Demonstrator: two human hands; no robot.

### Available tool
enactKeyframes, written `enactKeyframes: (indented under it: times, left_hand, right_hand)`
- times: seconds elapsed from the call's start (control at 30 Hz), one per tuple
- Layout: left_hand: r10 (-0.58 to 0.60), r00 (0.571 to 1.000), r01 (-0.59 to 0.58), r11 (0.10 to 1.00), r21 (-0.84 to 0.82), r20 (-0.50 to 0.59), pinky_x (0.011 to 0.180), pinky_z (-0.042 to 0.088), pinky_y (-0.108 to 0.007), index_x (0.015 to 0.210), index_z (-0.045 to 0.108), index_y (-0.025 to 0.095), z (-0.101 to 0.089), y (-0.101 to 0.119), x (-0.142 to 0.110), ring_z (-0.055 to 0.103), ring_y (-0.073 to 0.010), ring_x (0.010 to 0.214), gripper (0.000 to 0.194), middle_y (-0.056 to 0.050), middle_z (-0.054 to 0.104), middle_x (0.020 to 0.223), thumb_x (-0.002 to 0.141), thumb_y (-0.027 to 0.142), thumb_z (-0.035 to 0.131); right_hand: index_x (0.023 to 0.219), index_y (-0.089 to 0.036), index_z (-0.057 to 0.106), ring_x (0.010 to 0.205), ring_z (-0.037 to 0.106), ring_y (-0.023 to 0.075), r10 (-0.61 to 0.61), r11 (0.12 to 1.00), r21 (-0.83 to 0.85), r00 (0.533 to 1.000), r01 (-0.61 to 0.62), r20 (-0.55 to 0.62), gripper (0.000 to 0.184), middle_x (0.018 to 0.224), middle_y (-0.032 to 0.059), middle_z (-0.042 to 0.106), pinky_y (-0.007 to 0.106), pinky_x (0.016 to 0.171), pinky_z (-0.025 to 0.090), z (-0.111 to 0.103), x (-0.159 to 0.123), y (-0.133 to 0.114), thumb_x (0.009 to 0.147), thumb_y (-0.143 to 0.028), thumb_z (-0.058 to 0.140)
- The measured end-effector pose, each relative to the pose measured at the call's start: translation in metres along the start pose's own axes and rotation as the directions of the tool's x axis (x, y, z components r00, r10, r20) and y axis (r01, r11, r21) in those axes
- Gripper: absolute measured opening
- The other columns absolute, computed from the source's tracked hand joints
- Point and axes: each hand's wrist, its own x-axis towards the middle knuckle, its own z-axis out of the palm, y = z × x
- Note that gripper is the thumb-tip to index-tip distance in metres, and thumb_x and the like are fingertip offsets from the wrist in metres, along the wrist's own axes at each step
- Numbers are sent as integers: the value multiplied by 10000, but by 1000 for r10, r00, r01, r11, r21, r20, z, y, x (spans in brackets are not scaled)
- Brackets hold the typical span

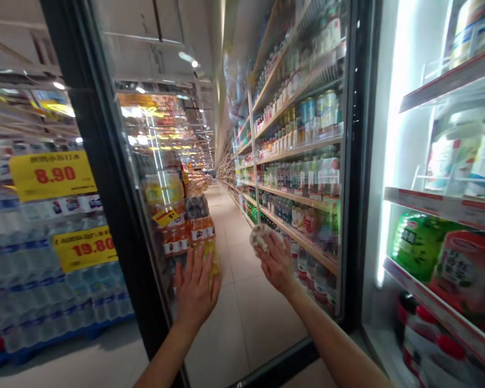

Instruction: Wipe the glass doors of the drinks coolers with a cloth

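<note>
A glass cooler door (242,318) with a black frame stands swung outward in front of me. On its glass, low and left of the middle, my left hand (197,288) lies flat with its fingers spread and nothing in it. To the right, my right hand (277,264) presses a crumpled whitish cloth (262,237) against the pane. The fingers bend over the cloth, which bunches out past them at the upper left. Through the glass, or mirrored in it, the aisle floor and shelves of bottles appear behind both hands.
The lit cooler on the right has shelves (440,207) with bottles, a green pack (414,245) and a red pack (469,275). Left of the door frame (117,215), stacked water bottles (56,280) carry yellow price signs (54,175).
</note>
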Motion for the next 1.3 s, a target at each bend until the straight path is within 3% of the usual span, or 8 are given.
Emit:
enactKeyframes:
  times: [0.07,0.2,0.43,0.53,0.77,1.0,1.23,1.3]
  left_hand:
    - [15,1000,-14,1000,-15,11,1085,148,-478,1388,233,239,0,-1,-6,226,-249,1340,673,-106,324,1416,796,254,553]
    - [0,1000,0,1000,-23,-6,1085,149,-481,1388,235,239,1,0,-9,230,-253,1338,677,-102,320,1418,792,255,556]
    - [11,1000,-11,1000,10,-4,1092,125,-485,1394,215,239,7,-1,-11,211,-249,1344,683,-80,262,1443,789,204,532]
    - [25,1000,-25,1000,3,3,1089,136,-486,1396,204,245,4,-3,-12,221,-251,1341,686,-78,252,1447,791,195,524]
    - [24,997,-25,1000,15,74,1091,153,-474,1403,183,223,2,5,-38,186,-238,1352,701,-101,285,1432,788,163,515]
    - [47,993,-47,999,-2,106,1101,146,-457,1400,196,226,5,4,-57,182,-229,1353,697,-98,327,1413,784,158,515]
    - [43,988,-44,999,0,147,1097,146,-467,1404,174,225,1,6,-58,168,-236,1354,694,-95,295,1426,794,164,497]
    - [26,990,-26,1000,0,138,1095,141,-477,1404,174,222,1,10,-59,160,-239,1356,695,-100,279,1432,793,168,500]
  right_hand:
    - [1242,-275,496,1327,277,238,208,976,-57,975,-213,-77,421,1353,64,445,520,1072,202,-6,-13,40,831,-216,424]
    - [1307,-125,417,1279,344,287,723,647,-39,628,-762,-288,478,1343,180,427,557,1001,294,-15,-21,102,854,-236,314]
    - [1210,-291,522,1344,240,219,26,999,36,999,-27,21,450,1350,30,452,482,1089,201,1,-17,-21,798,-131,434]
    - [1152,-316,561,1330,273,181,-63,997,36,998,63,17,430,1287,4,518,454,1100,194,0,-26,-15,795,-106,444]
    - [1338,-171,368,1329,262,276,535,820,-76,808,-567,-248,483,1413,162,329,558,1012,295,-8,-26,50,855,-175,358]
    - [1251,-299,470,1341,246,227,-18,1000,-5,996,18,84,499,1378,44,407,506,1072,241,2,-61,-17,801,-86,428]
    - [1317,-111,397,1305,294,314,675,716,-52,709,-696,-205,479,1379,204,355,576,985,324,-11,-80,63,848,-201,359]
    - [1324,-152,390,1334,237,300,603,793,-16,788,-609,-124,473,1428,166,291,566,1003,312,-7,-75,31,854,-193,360]
